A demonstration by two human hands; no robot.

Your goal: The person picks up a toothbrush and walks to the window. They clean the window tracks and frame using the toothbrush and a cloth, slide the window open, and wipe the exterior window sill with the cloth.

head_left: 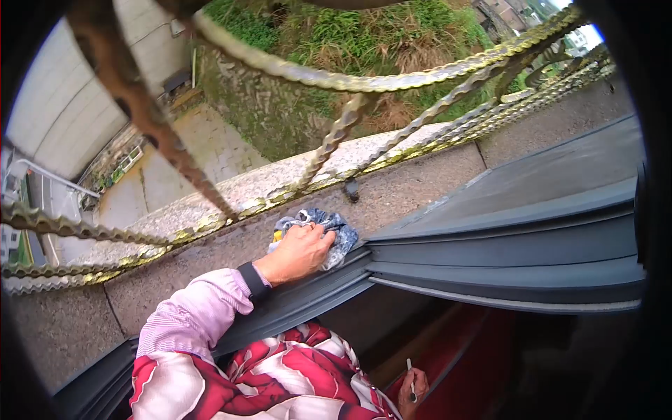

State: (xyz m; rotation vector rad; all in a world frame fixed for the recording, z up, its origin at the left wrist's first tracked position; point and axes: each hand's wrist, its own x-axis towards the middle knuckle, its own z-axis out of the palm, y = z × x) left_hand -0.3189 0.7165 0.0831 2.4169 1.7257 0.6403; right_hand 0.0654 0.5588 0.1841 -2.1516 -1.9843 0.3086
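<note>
The left hand point(297, 253) grasps a crumpled blue-and-white cloth point(340, 235) in its fingers, between the brown stone ledge point(420, 180) and grey metal window frame point(318, 281). The right hand's point(408, 394) fingers clasp a slim white stick point(409, 365).

Cloth point(333, 229): mottled blue-grey and white, yellow patch at one side. Sleeve point(192, 308): pale pink-lilac, finely striped; wristband point(253, 278) black. Garment point(280, 378): crimson with large cream-white shapes, dark edging. Window frame point(504, 245): dark blue-grey. Ledge point(420, 178): speckled pinkish brown-grey. Railing point(364, 82): yellow-green and grey, one bar rust-brown with dark patches. Slope point(336, 35): green, straw-brown patches. Lower right panel point(455, 357): deep red.
</note>
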